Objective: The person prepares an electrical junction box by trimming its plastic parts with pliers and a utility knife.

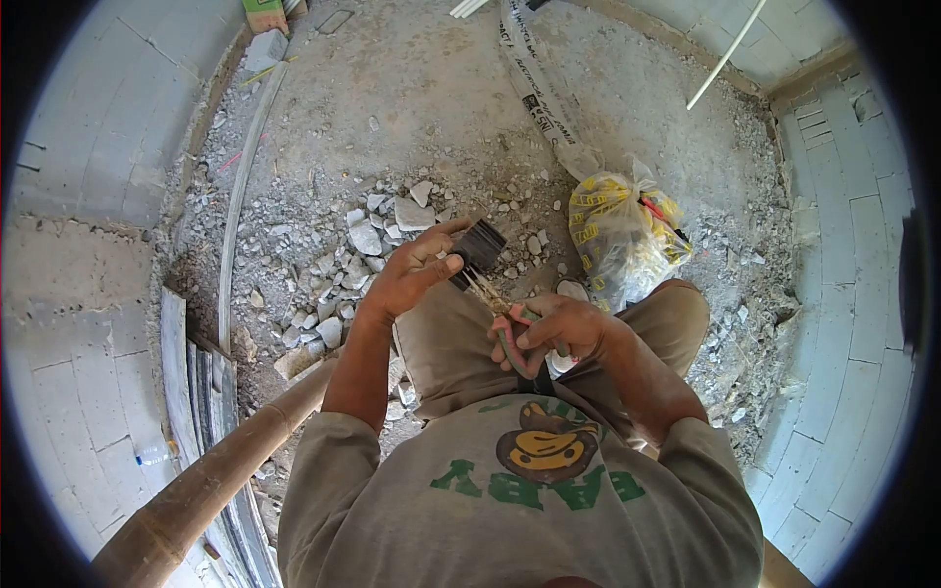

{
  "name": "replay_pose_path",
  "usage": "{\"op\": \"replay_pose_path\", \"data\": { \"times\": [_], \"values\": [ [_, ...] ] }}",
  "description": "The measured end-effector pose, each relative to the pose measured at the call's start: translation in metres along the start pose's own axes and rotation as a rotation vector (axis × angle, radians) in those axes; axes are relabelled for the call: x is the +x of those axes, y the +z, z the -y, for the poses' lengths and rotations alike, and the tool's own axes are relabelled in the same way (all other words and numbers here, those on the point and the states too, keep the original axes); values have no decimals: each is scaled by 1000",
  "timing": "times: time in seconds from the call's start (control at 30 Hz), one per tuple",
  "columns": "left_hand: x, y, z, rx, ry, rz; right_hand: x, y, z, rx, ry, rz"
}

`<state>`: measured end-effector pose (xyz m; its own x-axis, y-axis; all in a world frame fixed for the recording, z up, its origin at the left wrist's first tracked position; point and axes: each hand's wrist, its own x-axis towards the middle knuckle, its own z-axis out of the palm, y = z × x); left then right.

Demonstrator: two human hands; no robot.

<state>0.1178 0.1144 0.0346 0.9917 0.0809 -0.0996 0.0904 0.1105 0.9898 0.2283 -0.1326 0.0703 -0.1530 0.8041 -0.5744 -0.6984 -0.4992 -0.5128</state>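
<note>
My left hand (417, 271) is closed around a small black ribbed piece (480, 244), possibly plastic, pinched between thumb and fingers in front of my lap. In my right hand (569, 328) I grip a pair of pliers (517, 343) with red and green handles. The metal jaws of the pliers point up and left, reaching the lower edge of the black piece. Whether the jaws bite on it or on a thin part beside it I cannot make out. My legs are bent apart under both hands.
Broken stones (368, 238) lie ahead on the dusty floor. A clear plastic bag (627, 240) with yellow print sits beyond my right knee. At left are a bamboo pole (221, 465), long strips (211, 377) and a bottle (154, 458). Grey block walls (833, 294) flank both sides.
</note>
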Motion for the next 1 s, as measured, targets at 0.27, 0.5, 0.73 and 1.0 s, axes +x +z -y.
{"op": "replay_pose_path", "data": {
  "times": [0.27, 0.5, 0.73, 1.0],
  "values": [
    [-1, -3, 8, -2, 54, -26, 3, -5, -4, 50, -7, 39],
    [-2, -17, 11, 155, -88, 101, 6, -7, -3, 34, 34, 43],
    [-3, -14, 7, 101, -23, 32, 9, -5, -3, 53, 63, 61],
    [2, -16, 13, 96, -55, 54, 8, -2, -1, 8, 38, -29]
  ]
}}
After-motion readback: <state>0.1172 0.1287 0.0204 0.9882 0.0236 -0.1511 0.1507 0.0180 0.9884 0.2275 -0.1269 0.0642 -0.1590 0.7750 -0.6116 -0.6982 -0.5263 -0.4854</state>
